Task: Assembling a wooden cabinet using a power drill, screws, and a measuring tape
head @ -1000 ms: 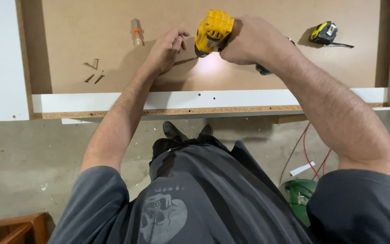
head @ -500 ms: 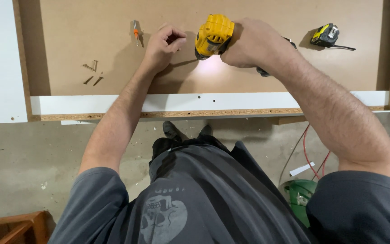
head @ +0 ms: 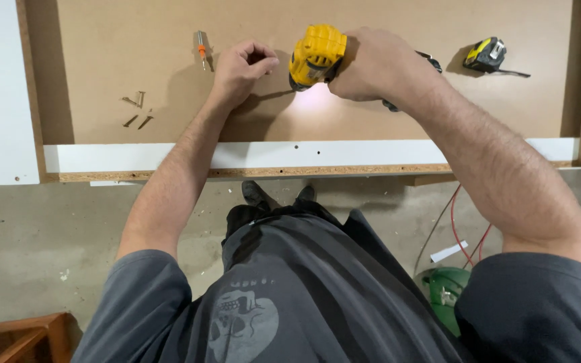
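The right hand (head: 378,64) is wrapped around the grip of a yellow power driver (head: 316,55), which points down at the brown fibreboard panel (head: 384,114) near the middle of its near edge, its work light making a bright patch on the board. The driver looks heavy and rigid, best taken by its grip, as here. The left hand (head: 240,67) is curled just beside the driver's nose, fingertips pinched together; what they pinch cannot be made out. Loose screws (head: 137,111) lie toward the panel's left edge, a small orange-banded bit (head: 201,48) nearby, and a tape measure (head: 487,55) toward the right edge. A white frame rail (head: 169,156) borders the near edge. Below is a concrete floor (head: 48,235) with a red cable (head: 462,228).
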